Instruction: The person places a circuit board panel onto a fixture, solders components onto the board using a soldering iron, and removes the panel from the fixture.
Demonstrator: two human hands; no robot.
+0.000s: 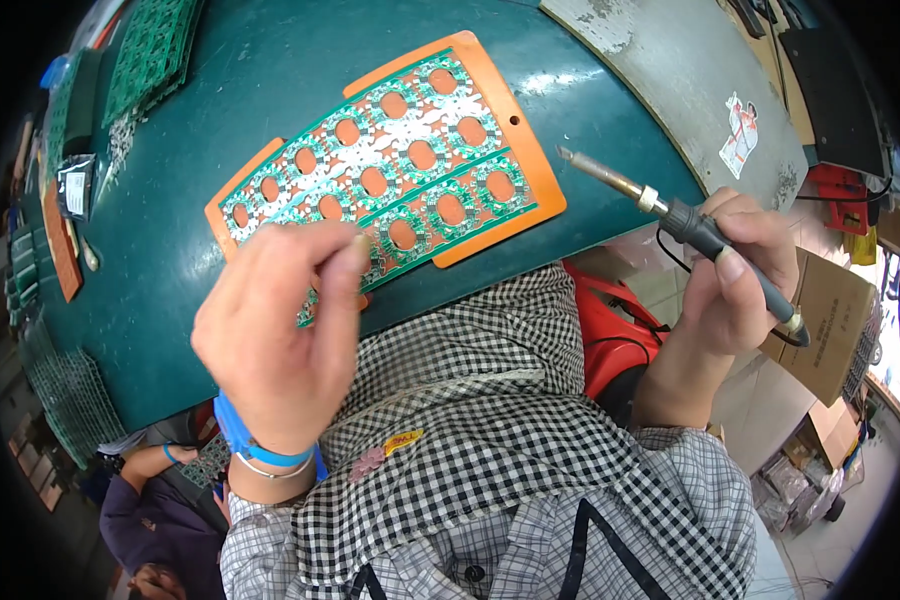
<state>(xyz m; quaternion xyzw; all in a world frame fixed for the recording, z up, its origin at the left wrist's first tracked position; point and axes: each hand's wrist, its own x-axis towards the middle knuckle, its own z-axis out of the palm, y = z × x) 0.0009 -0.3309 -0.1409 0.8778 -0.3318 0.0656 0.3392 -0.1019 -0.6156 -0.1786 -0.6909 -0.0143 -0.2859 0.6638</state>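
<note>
An orange carrier plate point(542, 185) lies on the green work surface point(280, 70), holding a green circuit board panel point(435, 190) with rows of round cut-outs and small parts. Over the panel's near left corner is my left hand point(275, 325), its thumb and fingers pinched together and a blue strap at the wrist. Whether anything tiny is between those fingertips is hidden. My right hand point(740, 270) grips a soldering iron point(695, 228) by its dark handle. The iron's metal tip points up and left, off to the right of the plate and apart from the panel.
Stacked green circuit boards point(155, 55) stand at the far left, near a small black bag point(76, 190). A grey sheet point(625, 50) covers the far right side. Beyond my right hand are a cardboard box point(818, 320) and cables. Another person point(165, 525) sits at lower left.
</note>
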